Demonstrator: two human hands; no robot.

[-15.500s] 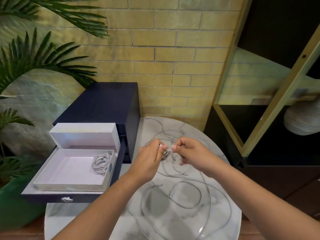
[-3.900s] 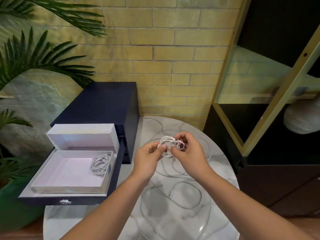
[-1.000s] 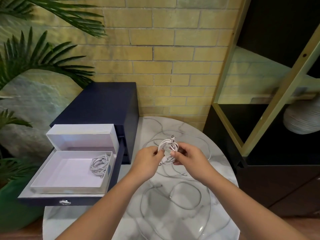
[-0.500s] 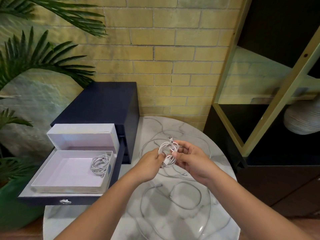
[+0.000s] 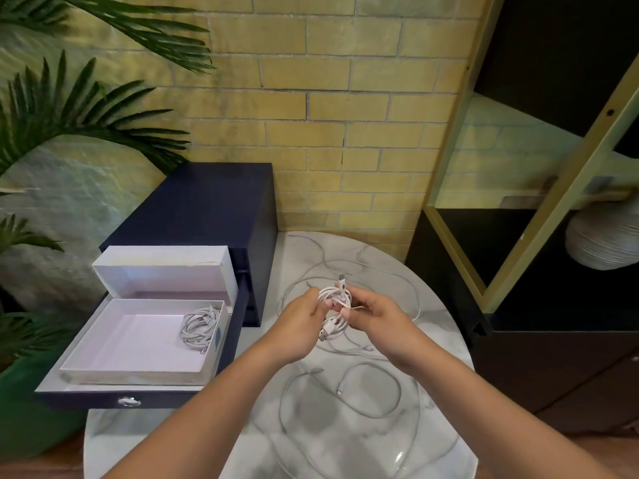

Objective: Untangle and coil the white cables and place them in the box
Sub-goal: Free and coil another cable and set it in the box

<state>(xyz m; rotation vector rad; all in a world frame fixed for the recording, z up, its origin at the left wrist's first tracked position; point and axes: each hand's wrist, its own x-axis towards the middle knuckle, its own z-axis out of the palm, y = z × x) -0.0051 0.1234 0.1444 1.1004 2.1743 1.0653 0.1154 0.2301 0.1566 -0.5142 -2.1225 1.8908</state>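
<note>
Above the round marble table [image 5: 432,340], a small coil of white cable [image 5: 334,311] is held between both hands. My left hand [image 5: 300,324] grips its left side and my right hand [image 5: 375,318] pinches its right side. One plug sticks up from the coil, another hangs below it. More loose white cables [image 5: 349,382] sprawl over the tabletop beneath my arms. The open white box [image 5: 138,368] sits on a pulled-out drawer at the left, with one coiled cable [image 5: 200,328] in its right end.
A dark blue drawer cabinet [image 5: 207,209] stands left of the table against a yellow brick wall. Palm fronds [image 5: 69,112] overhang the far left. A dark shelf unit with a gold frame [image 5: 518,236] borders the right side.
Over the last seconds the loose cable has been wound into a tight coil between my hands. In the last half second the hands have barely shifted.
</note>
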